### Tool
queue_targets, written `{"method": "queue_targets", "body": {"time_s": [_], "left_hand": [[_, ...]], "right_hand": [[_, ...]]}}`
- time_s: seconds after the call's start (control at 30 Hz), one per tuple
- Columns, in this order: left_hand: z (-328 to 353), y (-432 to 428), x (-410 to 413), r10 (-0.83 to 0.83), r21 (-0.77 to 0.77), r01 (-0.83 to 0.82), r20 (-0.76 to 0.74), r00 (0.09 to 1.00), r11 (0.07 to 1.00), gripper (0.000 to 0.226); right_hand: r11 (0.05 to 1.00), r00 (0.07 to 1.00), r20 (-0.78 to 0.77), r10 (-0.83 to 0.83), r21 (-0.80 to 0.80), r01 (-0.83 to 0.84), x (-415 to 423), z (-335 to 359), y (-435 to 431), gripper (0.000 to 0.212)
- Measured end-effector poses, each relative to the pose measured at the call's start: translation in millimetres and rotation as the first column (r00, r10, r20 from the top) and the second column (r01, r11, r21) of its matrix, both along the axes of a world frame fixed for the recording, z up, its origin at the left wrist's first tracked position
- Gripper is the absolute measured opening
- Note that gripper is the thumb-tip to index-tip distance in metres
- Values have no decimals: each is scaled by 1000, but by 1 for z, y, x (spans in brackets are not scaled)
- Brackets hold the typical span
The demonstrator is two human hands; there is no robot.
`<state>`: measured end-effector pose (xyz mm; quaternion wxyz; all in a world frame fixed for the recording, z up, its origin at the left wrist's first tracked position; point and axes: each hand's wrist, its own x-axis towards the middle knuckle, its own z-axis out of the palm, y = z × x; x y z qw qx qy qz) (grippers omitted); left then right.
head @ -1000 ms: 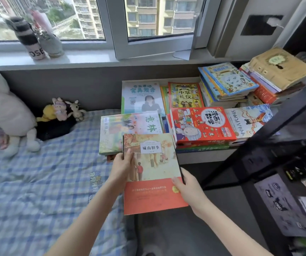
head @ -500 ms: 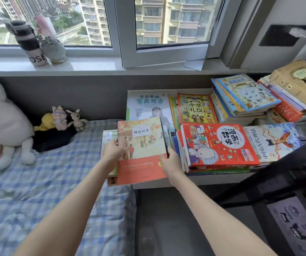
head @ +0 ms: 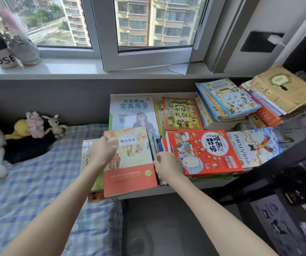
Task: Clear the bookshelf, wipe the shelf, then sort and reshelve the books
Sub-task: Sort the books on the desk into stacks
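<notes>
Holds the orange-banded book [head: 130, 157] flat atop a stack [head: 86, 159] where the checked bed [head: 28, 182] meets the white ledge [head: 167, 188], just left of the red comic [head: 204, 150], left hand [head: 100, 154] grip curled over its left edge, right hand [head: 168, 165] grip at its right edge, pinching or merely touching impossible to tell.

Both your bare forearms reach forward, one to each side of the orange-banded book [head: 130, 156]. Your left hand [head: 102, 154] grips its left edge, back of the hand up, fingers bent over the cover — your right hand [head: 168, 166] holds the right edge, knuckles up, fingers curled against it.
</notes>
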<state>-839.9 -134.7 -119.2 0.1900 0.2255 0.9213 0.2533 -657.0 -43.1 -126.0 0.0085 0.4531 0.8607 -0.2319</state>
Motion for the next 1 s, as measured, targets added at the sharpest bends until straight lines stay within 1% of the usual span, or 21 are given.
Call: {"method": "queue_targets", "body": {"time_s": [0.03, 0.1, 0.17, 0.27, 0.37, 0.43, 0.53, 0.6, 0.63, 0.67, 0.7, 0.73, 0.77, 0.8, 0.83, 0.87, 0.9, 0.93, 1.0], "left_hand": [[4, 9, 0, -15, 5, 15, -22, 1000, 1000, 51], [14, 29, 4, -55, 27, 56, -44, 998, 998, 54], [24, 52, 13, -97, 54, 99, -34, 995, 994, 52], [37, 88, 27, -138, 71, 140, -22, 990, 988, 46], [36, 124, 30, -150, 96, 150, -7, 989, 984, 42], [36, 147, 29, -141, 85, 140, 11, 990, 987, 41], [42, 185, 29, -149, 104, 145, 30, 988, 984, 40], [45, 214, 30, -155, 145, 149, 31, 987, 978, 34], [46, 227, 31, -162, 166, 154, 35, 986, 974, 31], [46, 240, 33, -175, 191, 165, 39, 984, 968, 29], [47, 251, 37, -193, 211, 177, 55, 980, 961, 27], [47, 261, 42, -212, 230, 189, 81, 974, 955, 26], [46, 270, 46, -229, 248, 197, 109, 967, 949, 25], [44, 279, 49, -245, 263, 202, 140, 959, 943, 24], [41, 289, 52, -255, 276, 201, 180, 950, 940, 23], [38, 298, 56, -265, 290, 194, 231, 936, 937, 22], [37, 307, 60, -276, 304, 185, 292, 916, 934, 21], [35, 317, 66, -288, 318, 176, 353, 890, 932, 22], [33, 332, 78, -309, 332, 165, 448, 839, 929, 26]], "right_hand": [[999, 997, -74, -34, -8, 33, 9, 9, 9, 23], [992, 974, -188, -125, -20, 123, 29, 29, 33, 27], [973, 945, -237, -224, -9, 229, 52, 45, 67, 27], [934, 904, -254, -343, 8, 356, 76, 56, 125, 23], [912, 879, -263, -398, -11, 410, 83, 58, 177, 21], [881, 840, -290, -459, -23, 473, 83, 58, 212, 24], [793, 773, -263, -577, 46, 607, 84, 56, 256, 39], [748, 746, -243, -620, 102, 656, 84, 55, 281, 50], [736, 736, -228, -637, 103, 669, 84, 54, 292, 55], [717, 713, -212, -668, 74, 693, 85, 51, 301, 61], [679, 669, -201, -715, 25, 733, 87, 46, 310, 65], [617, 599, -191, -778, -45, 786, 89, 41, 318, 69], [537, 511, -191, -838, -132, 833, 92, 35, 325, 71], [444, 402, -202, -893, -249, 861, 95, 30, 330, 69], [356, 288, -221, -932, -395, 847, 97, 25, 335, 61], [297, 202, -232, -952, -527, 796, 97, 24, 336, 48], [275, 159, -238, -958, -611, 742, 97, 21, 338, 35], [279, 151, -248, -957, -637, 719, 97, 19, 340, 27], [305, 176, -262, -949, -616, 726, 94, 19, 341, 20]]}}
